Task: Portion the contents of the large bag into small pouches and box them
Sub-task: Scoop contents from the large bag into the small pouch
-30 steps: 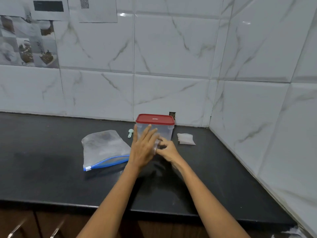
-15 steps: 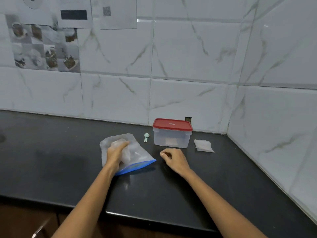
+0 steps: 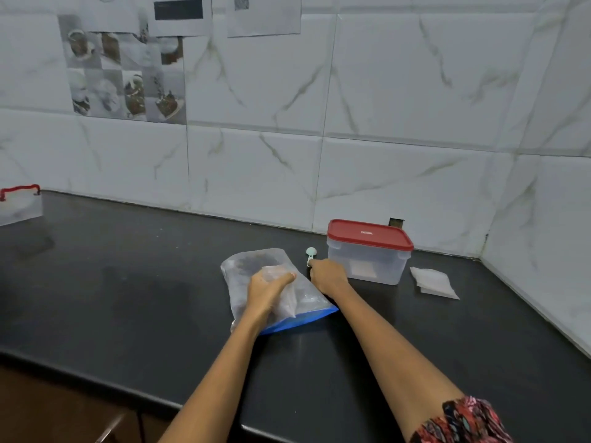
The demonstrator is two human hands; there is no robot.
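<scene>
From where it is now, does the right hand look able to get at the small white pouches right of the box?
Probably yes. The right hand sits at the pale green spoon, left of the clear red-lidded box. The white pouches lie uncovered on the black counter, with bare counter in front of the box to pass along.

Legible text: none we can read. Small white mark on red lid (image 3: 367, 233) too blurred; wall papers (image 3: 262, 14) likewise.

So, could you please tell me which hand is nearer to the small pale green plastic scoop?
Right. The right hand is at the small pale green plastic scoop, fingers at its handle; the left hand grips the large clear zip bag, further left.
</scene>
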